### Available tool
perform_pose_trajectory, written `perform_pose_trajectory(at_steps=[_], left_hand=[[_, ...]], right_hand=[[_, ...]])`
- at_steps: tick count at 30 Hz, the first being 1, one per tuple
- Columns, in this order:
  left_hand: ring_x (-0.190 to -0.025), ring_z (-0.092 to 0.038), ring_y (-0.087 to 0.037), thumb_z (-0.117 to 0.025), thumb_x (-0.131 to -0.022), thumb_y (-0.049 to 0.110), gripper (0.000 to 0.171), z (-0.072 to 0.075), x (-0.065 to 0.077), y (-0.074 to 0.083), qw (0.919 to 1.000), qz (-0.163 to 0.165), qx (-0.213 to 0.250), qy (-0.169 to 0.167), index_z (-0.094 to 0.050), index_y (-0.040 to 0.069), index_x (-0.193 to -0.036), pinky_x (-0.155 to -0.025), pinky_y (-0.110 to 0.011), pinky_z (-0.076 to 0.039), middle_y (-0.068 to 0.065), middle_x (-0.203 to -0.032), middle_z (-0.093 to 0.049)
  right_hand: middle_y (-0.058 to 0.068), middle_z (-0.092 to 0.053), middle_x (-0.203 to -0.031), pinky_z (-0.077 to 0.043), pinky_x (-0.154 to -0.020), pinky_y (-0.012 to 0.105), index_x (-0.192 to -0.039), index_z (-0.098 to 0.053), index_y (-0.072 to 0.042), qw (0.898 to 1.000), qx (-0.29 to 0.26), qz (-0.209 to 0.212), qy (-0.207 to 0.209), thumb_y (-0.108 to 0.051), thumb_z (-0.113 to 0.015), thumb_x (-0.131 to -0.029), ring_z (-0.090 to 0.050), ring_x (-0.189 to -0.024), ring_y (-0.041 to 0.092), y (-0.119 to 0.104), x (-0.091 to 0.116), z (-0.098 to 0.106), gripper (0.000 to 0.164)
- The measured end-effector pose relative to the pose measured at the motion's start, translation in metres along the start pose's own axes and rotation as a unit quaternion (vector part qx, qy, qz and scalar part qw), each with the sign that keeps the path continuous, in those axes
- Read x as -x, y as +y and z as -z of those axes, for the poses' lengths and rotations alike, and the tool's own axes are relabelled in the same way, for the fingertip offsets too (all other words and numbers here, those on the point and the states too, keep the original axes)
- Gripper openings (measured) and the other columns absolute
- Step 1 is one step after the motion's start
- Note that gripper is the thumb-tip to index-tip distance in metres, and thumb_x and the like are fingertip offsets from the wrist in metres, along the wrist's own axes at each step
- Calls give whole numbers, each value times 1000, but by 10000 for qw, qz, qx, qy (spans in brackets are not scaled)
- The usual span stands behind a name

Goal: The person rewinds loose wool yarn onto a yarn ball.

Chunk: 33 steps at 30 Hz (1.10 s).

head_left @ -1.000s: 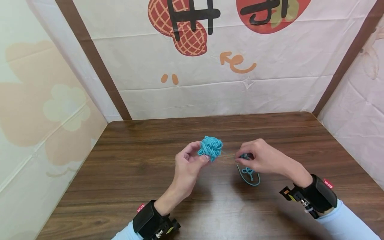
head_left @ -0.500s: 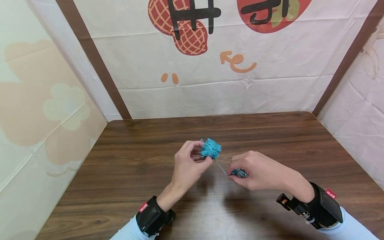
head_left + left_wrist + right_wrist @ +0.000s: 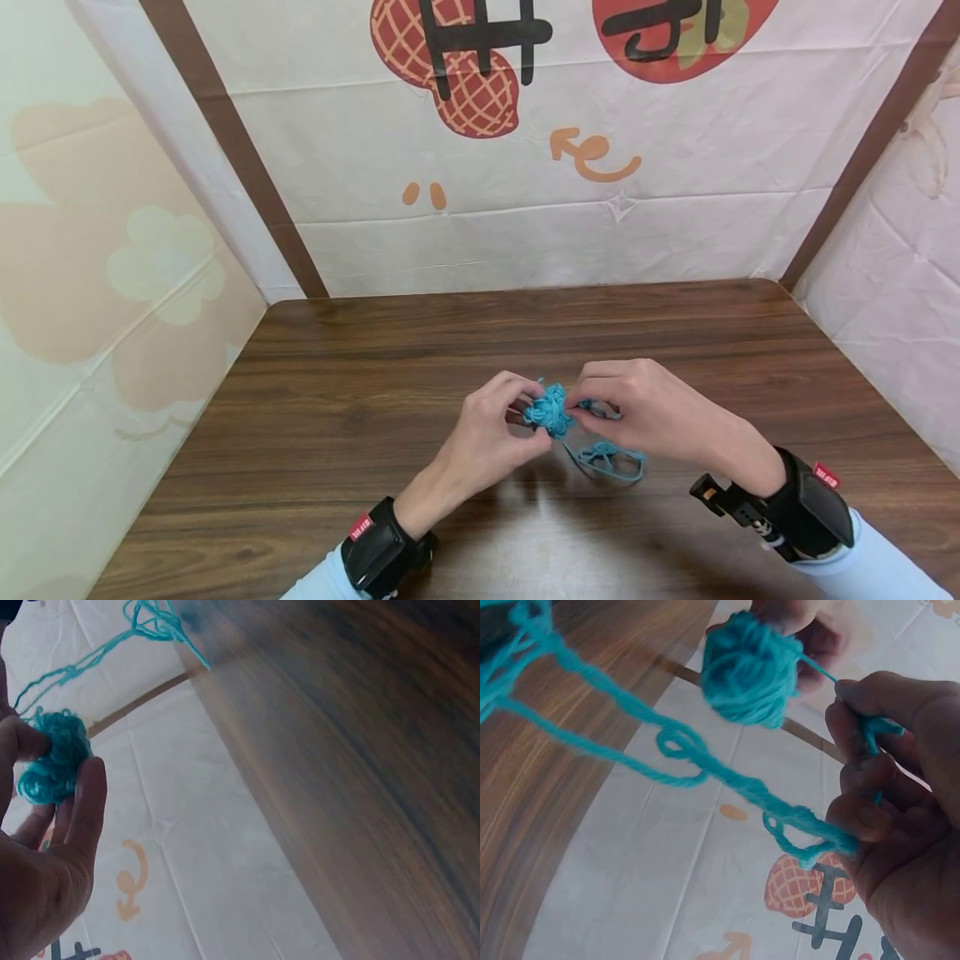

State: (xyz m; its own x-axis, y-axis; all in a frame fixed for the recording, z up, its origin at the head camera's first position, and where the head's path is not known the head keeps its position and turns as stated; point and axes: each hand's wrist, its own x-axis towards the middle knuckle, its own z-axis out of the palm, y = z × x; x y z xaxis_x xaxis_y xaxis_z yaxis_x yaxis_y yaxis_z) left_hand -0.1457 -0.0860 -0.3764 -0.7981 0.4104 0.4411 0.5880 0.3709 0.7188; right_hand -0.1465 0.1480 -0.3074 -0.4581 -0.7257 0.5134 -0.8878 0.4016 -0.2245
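A small turquoise ball of yarn [image 3: 548, 411] is held above the table by my left hand [image 3: 491, 437], its thumb and fingertips pinching the sides. Close to its right, my right hand [image 3: 648, 408] pinches a yarn strand between thumb and forefinger. In the right wrist view that strand runs taut from the wound ball [image 3: 750, 671] to the fingertips, and the other fingers curl round more yarn. A loose, twisted and looped length of yarn [image 3: 735, 780] hangs from this hand. In the head view the tangled yarn [image 3: 607, 460] shows below the right hand.
A brown wood-grain table [image 3: 360, 400] lies under both hands. Behind it stands a white printed sheet [image 3: 525, 242], with more printed cloth [image 3: 150, 250] at the left. Each wrist wears a black camera band [image 3: 802, 508].
The left hand has moved right and down with the ball, and the right hand has dipped and come back up beside it. The loose yarn swings into view below the right hand.
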Motion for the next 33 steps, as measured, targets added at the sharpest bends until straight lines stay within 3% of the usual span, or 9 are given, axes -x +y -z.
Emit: perform_pose_trajectory(at_steps=[8,19,25,33], left_hand=[[-88,-68,-9,-76,-80,5,35,-1,3,4,9985,-221,219,-450,-66,11,-113,-77,-20,-61,1,-110,-64],[-89,-68,-5,-75,-79,3,35,-3,4,7,9956,-405,550,-641,-66,12,-112,-78,-20,-61,2,-110,-65],[-91,-68,-7,-75,-79,4,34,-3,5,8,9934,-371,666,-854,-66,11,-112,-79,-20,-61,1,-111,-65],[-92,-68,-6,-75,-81,4,34,-5,7,9,9902,-357,823,-1068,-67,11,-113,-81,-19,-61,0,-113,-65]], right_hand=[[-14,-66,-86,-37,-54,4,-95,-76,-17,9997,-154,-136,119,-4,-82,-82,-43,-61,-8,13,2,-1,20],[-9,-69,-86,-35,-52,6,-96,-76,-16,9985,-363,-56,406,3,-81,-80,-42,-57,-5,31,4,0,25],[-7,-71,-86,-36,-52,6,-95,-77,-15,9978,-366,-95,553,-11,-74,-93,-44,-57,-5,39,7,0,5],[-6,-72,-85,-36,-53,7,-94,-78,-11,9964,-280,-195,773,-15,-73,-95,-45,-58,-4,48,9,2,6]])
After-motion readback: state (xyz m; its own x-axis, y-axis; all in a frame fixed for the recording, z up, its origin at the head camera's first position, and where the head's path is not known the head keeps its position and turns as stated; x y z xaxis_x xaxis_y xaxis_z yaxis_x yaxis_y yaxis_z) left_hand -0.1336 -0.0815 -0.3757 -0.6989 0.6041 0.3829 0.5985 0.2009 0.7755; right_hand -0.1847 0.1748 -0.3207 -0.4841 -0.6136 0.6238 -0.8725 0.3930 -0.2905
